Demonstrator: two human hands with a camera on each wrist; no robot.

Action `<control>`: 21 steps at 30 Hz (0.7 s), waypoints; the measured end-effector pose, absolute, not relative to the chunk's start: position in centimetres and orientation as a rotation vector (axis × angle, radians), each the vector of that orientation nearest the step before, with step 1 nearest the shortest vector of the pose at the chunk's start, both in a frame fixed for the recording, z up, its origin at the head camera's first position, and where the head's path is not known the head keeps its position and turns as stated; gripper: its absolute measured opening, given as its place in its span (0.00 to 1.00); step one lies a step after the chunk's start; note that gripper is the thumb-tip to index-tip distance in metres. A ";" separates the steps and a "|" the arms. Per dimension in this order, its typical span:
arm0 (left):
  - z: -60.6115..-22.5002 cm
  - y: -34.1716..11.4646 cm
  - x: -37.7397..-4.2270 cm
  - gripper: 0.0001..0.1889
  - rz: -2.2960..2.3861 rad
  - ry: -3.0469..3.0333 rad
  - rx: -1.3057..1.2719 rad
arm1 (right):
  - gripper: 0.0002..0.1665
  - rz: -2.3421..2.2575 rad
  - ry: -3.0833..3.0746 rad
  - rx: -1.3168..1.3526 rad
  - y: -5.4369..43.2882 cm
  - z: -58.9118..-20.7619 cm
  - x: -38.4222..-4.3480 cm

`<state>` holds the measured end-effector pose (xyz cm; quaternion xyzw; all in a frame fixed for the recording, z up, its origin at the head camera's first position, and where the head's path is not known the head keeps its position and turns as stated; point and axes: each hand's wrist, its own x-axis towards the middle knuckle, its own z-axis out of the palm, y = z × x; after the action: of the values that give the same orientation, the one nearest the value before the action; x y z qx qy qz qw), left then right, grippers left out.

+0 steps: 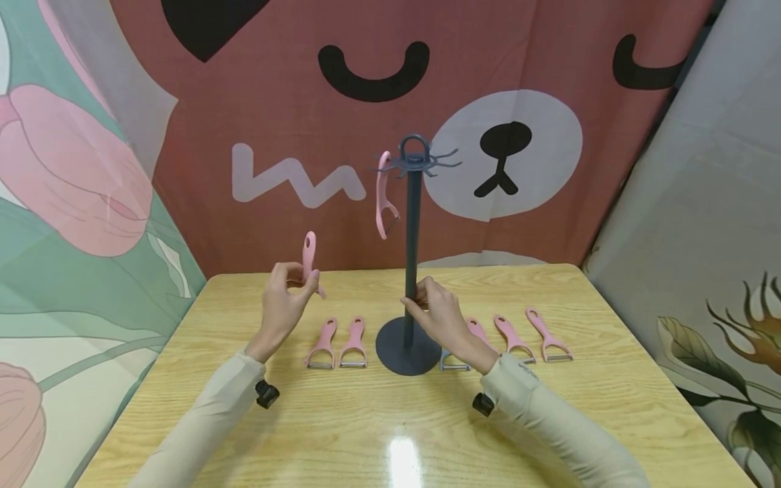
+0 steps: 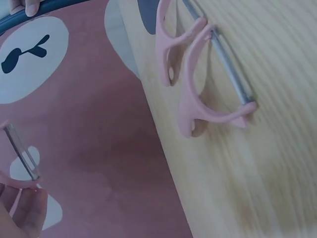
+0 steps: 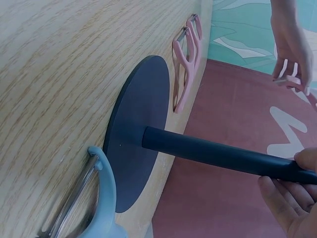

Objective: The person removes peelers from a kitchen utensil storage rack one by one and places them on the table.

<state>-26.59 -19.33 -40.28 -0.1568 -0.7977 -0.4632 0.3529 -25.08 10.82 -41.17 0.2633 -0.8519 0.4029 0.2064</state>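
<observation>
My left hand (image 1: 285, 301) pinches a pink peeler (image 1: 309, 251) above the table's left side, its holed handle pointing up and its blade end down by the fingers. With its thumb and fingers, my right hand (image 1: 442, 315) grips the lower pole (image 1: 412, 237) of a dark upright stand. The stand's round base (image 1: 393, 352) rests on the table. Hooks (image 1: 448, 161) spread out around its top below a ring. Another pink peeler (image 1: 382, 193) hangs from a hook on the left. In the right wrist view, a light blue peeler head (image 3: 106, 191) lies beside the base.
Two pink peelers (image 1: 354, 339) lie left of the base on the wooden table (image 1: 342, 434). More peelers (image 1: 546, 335) lie to its right, some partly behind my right wrist. A printed cloth (image 1: 274, 102) hangs behind the table.
</observation>
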 end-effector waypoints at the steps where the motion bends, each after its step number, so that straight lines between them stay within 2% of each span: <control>1: -40.4 -19.5 -26.6 0.12 -1.184 -2.076 -0.393 | 0.10 1.121 -2.373 0.735 10.8 -41.2 -25.1; 21: -42.0 -21.8 -25.5 0.16 -0.922 -2.411 -0.143 | 0.10 1.120 -2.371 0.737 10.8 -41.2 -25.1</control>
<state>-25.52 -21.75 -42.02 -0.0531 -0.8967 -0.3430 0.2747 -25.13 10.82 -41.24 0.2647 -0.8515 0.4021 0.2076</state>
